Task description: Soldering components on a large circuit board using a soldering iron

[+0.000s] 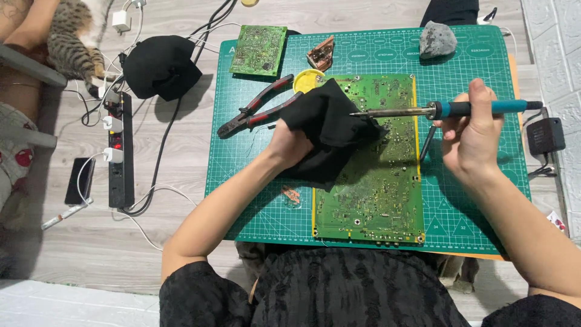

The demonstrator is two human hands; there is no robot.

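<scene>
On the green cutting mat (pixel 254 200), near its middle, lies a large green circuit board (pixel 375 188), its long side running from the far edge toward the near edge. Over the board's far left corner the left hand (pixel 289 145) is clenched around a bunched black cloth (pixel 330 130), which drapes onto the board and the mat. The right hand (pixel 472 136) grips the blue handle of a soldering iron (pixel 423 111), held level above the board; the metal tip points left and reaches the cloth, touching it or just short, I cannot tell which. Just left of the cloth lie red-and-black pliers (pixel 257 112), with a yellow round tin (pixel 307 80) beside them. At the mat's far left corner rests a smaller circuit board (pixel 260 49); a grey sponge (pixel 437 39) sits toward the far right corner. Off the mat, on the wooden floor to the left, are a black power strip (pixel 120 151) and a black cap (pixel 160 65).
</scene>
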